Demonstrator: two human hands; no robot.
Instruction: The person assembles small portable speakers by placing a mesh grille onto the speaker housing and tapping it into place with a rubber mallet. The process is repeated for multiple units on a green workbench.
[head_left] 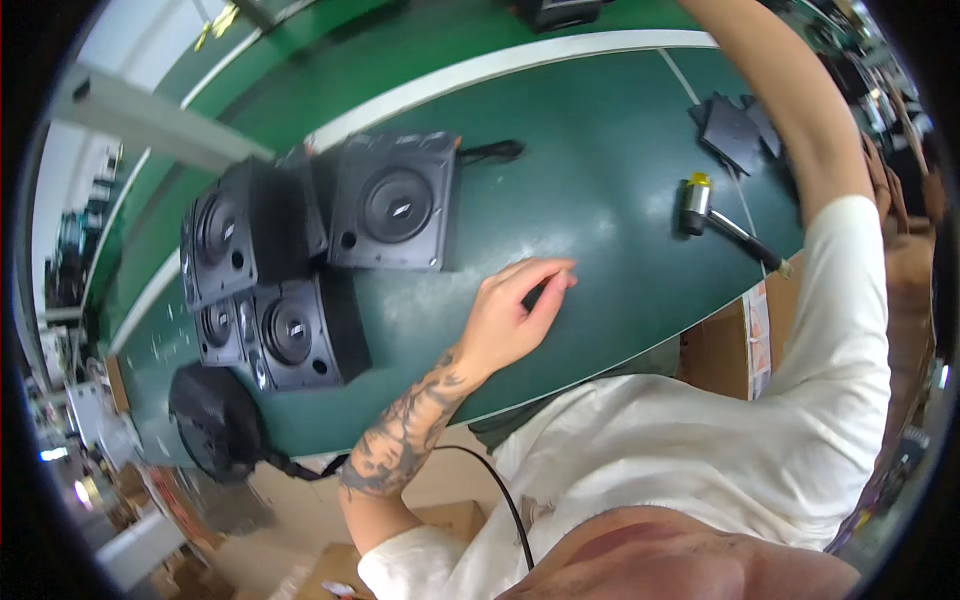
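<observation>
The left hand (515, 310) rests on the green tabletop (600, 170) near its near edge, fingers (550, 285) curled loosely around a small dark object (533, 295), too hidden to identify. Black speakers (395, 205) sit clustered toward the left end, cones facing up, likely so their fronts stay reachable. A mallet (715, 215) lies near the right edge. The right arm (790, 110) stretches up out of view, so I cannot tell its fingers' state. No containers are visible.

4 speakers (300, 260) block left; bench (600, 180) mid open, mallet (715, 215) right
</observation>
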